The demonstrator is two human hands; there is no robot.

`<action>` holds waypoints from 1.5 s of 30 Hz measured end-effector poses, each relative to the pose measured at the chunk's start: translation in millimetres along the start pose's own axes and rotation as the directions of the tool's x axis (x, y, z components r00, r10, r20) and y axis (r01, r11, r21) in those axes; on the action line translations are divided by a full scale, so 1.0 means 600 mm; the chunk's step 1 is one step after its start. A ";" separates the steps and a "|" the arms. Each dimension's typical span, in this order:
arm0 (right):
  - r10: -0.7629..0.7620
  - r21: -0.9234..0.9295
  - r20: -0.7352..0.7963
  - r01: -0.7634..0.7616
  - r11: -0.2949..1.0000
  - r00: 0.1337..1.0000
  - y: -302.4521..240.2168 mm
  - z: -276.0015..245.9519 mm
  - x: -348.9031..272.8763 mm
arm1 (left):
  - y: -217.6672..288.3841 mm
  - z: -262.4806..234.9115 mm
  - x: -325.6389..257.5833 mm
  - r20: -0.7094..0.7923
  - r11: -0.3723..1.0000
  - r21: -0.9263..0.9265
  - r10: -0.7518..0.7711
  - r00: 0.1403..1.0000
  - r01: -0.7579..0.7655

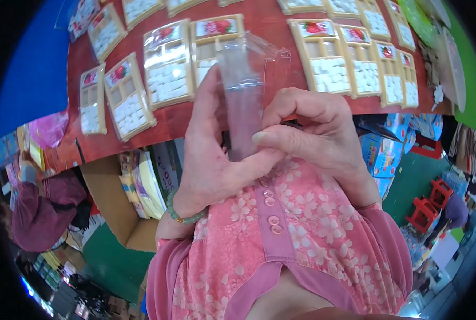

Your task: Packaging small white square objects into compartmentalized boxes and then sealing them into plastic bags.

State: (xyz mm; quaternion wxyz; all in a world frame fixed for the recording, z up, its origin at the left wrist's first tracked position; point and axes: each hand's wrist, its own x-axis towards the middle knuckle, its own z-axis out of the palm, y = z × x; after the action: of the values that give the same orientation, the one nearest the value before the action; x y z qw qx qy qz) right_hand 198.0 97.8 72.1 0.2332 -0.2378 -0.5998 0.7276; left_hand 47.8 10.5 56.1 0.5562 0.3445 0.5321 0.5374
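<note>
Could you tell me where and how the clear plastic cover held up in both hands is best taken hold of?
Probably by the narrow lower strip of the clear plastic cover, pinched from both sides: the left hand and right hand already meet there. The strip stands upright and flat, offering two faces to press. The wider domed top looks thin and could buckle, so I would leave it free.

Red-brown table point(179, 122) across the top, cream-yellow trays point(166, 64) filled with white blocks, red fruit pictures on their labels. Lower centre: a pink blouse point(302, 240) with pale blossom print. Green bead bracelet point(182, 213), blue sheet point(30, 69) upper left.
</note>
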 end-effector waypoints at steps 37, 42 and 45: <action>-0.369 -0.875 -0.441 -0.302 0.378 0.818 0.041 -0.168 0.007 | 0.009 0.103 0.099 0.204 0.982 -0.099 -0.139 0.969 0.162; -0.289 -0.861 -0.470 -0.362 0.356 0.834 0.035 -0.163 0.014 | 0.006 0.093 0.100 0.215 0.993 0.041 -0.117 0.970 0.110; -0.278 -0.861 -0.464 -0.355 0.363 0.841 0.037 -0.157 0.018 | 0.001 0.087 0.097 0.226 0.987 0.146 -0.100 0.969 0.068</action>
State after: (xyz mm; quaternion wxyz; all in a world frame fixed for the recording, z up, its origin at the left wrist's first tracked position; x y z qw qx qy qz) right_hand 247.3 172.3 34.1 0.1973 -0.5353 -0.8044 0.1655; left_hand 89.3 76.4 54.2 0.6118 0.4196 0.5132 0.4316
